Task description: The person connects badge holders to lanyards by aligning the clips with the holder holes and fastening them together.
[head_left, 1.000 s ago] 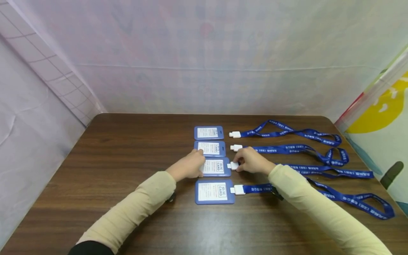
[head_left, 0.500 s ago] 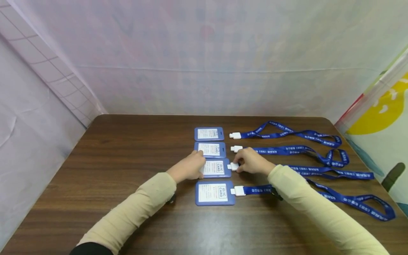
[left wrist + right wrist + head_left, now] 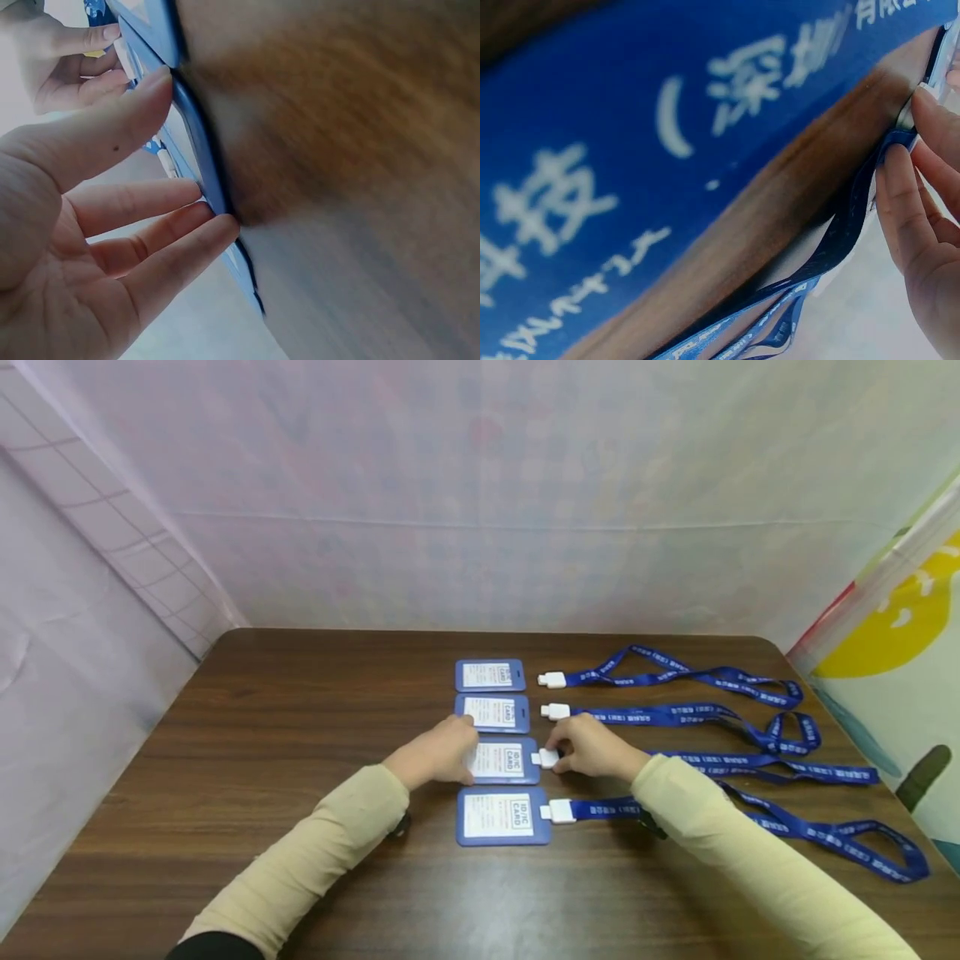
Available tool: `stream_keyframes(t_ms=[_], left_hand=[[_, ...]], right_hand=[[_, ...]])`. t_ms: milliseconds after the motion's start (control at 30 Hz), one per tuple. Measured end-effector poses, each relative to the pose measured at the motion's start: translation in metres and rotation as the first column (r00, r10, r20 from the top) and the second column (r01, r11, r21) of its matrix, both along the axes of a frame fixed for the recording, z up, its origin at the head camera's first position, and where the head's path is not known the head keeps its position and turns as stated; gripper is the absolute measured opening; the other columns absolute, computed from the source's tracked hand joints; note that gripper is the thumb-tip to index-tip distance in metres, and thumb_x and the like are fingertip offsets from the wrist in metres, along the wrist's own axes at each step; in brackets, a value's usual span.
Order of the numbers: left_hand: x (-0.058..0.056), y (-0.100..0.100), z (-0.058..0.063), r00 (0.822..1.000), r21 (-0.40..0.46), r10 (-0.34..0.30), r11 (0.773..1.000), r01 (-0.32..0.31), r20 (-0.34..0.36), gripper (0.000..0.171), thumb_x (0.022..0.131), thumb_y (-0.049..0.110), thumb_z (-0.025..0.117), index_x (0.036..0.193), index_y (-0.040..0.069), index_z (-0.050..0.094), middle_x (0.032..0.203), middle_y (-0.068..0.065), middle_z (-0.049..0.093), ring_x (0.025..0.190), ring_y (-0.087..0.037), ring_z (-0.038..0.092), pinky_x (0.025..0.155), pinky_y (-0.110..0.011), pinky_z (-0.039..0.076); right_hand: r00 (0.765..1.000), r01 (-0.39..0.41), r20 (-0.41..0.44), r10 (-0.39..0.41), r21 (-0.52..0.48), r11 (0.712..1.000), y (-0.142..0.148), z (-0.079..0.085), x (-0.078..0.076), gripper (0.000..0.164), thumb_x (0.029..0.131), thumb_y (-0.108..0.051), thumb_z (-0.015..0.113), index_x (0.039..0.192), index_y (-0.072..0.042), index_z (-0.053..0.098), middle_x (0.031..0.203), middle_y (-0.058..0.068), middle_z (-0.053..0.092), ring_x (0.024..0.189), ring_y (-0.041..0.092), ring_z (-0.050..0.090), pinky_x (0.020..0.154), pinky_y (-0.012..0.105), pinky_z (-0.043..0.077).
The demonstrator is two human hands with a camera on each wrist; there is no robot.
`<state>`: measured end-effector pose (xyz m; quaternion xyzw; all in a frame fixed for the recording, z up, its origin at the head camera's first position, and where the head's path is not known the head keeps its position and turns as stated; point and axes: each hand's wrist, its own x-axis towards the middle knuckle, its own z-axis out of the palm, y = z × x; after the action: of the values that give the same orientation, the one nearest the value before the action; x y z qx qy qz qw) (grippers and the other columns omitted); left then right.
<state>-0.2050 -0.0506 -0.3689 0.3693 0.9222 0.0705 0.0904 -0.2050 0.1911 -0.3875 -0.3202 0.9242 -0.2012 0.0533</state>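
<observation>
In the head view, my left hand (image 3: pixel 438 750) holds the third blue card holder (image 3: pixel 501 761) from the back by its left end. The left wrist view shows the thumb (image 3: pixel 139 105) at one long edge and fingertips at the other. My right hand (image 3: pixel 596 747) pinches the white clip (image 3: pixel 548 760) of a blue lanyard (image 3: pixel 795 771) between thumb and fingers. The clip's narrow tab overlaps the holder's slotted right end. In the right wrist view the blue strap (image 3: pixel 847 225) trails from the pinched clip. Part of that strap is hidden under the right forearm in the head view.
Nearest the person lies a card holder (image 3: pixel 502 817) with a white clip (image 3: pixel 560 811) at its right end. Two more holders, (image 3: pixel 491 676) and its neighbour (image 3: pixel 492 713), lie farther back, lanyard clips (image 3: pixel 552 680) a small gap to their right. All rest on a brown wooden table (image 3: pixel 300 693).
Both hands have shifted slightly toward the person with the third holder and its clip, widening the gap to the second holder. The grips look the same.
</observation>
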Motion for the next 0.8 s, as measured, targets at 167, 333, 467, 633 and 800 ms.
stream_keyframes(t_ms=[167, 333, 467, 633, 800], left_hand=[[0.001, -0.001, 0.0, 1.0, 0.026, -0.019, 0.999, 0.019, -0.019, 0.032, 0.061, 0.022, 0.083, 0.068, 0.0, 0.063, 0.077, -0.008, 0.05, 0.072, -0.022, 0.051, 0.071, -0.034, 0.046], [0.0, -0.007, 0.002, 0.999, 0.051, -0.03, 0.998, 0.031, -0.019, 0.038, 0.071, 0.026, 0.077, 0.088, -0.005, 0.065, 0.084, -0.01, 0.052, 0.075, -0.022, 0.051, 0.071, -0.034, 0.046], [-0.001, -0.014, 0.009, 1.0, 0.122, -0.008, 0.992, 0.01, -0.017, 0.042, 0.08, 0.025, 0.069, 0.107, -0.007, 0.061, 0.094, -0.014, 0.055, 0.081, -0.022, 0.053, 0.072, -0.034, 0.047], [0.001, -0.021, 0.013, 1.0, 0.193, 0.031, 0.981, -0.03, -0.005, 0.042, 0.084, 0.022, 0.065, 0.114, -0.006, 0.058, 0.103, -0.016, 0.055, 0.088, -0.022, 0.055, 0.078, -0.033, 0.048], [0.004, -0.024, 0.015, 0.999, 0.23, 0.046, 0.972, -0.04, -0.019, 0.041, 0.085, 0.022, 0.064, 0.116, -0.004, 0.057, 0.107, -0.015, 0.057, 0.093, -0.024, 0.057, 0.082, -0.034, 0.048]], right_hand=[[1.0, 0.009, 0.003, -0.009, 0.011, 1.0, 0.002, 0.0, 0.001, 0.023, 0.066, -0.01, 0.079, 0.086, -0.003, 0.069, 0.078, 0.001, 0.063, 0.064, 0.009, 0.053, 0.059, 0.023, 0.045], [0.999, 0.042, 0.025, -0.042, -0.014, 0.999, 0.006, 0.004, 0.004, 0.025, 0.07, -0.01, 0.077, 0.091, -0.002, 0.068, 0.085, 0.005, 0.065, 0.068, 0.011, 0.057, 0.061, 0.023, 0.048], [0.996, 0.086, 0.017, -0.085, -0.069, 0.994, 0.012, 0.008, 0.005, 0.024, 0.071, -0.009, 0.076, 0.093, -0.001, 0.068, 0.085, 0.006, 0.066, 0.07, 0.012, 0.06, 0.063, 0.024, 0.051], [0.993, 0.119, -0.005, -0.121, -0.137, 0.983, 0.018, 0.01, 0.005, 0.018, 0.072, -0.007, 0.074, 0.087, -0.001, 0.066, 0.077, 0.003, 0.064, 0.068, 0.012, 0.059, 0.063, 0.026, 0.051], [0.989, 0.146, 0.006, -0.148, -0.185, 0.972, 0.022, 0.011, 0.007, 0.016, 0.071, -0.006, 0.074, 0.081, -0.003, 0.061, 0.072, 0.0, 0.062, 0.065, 0.012, 0.058, 0.061, 0.025, 0.05]])
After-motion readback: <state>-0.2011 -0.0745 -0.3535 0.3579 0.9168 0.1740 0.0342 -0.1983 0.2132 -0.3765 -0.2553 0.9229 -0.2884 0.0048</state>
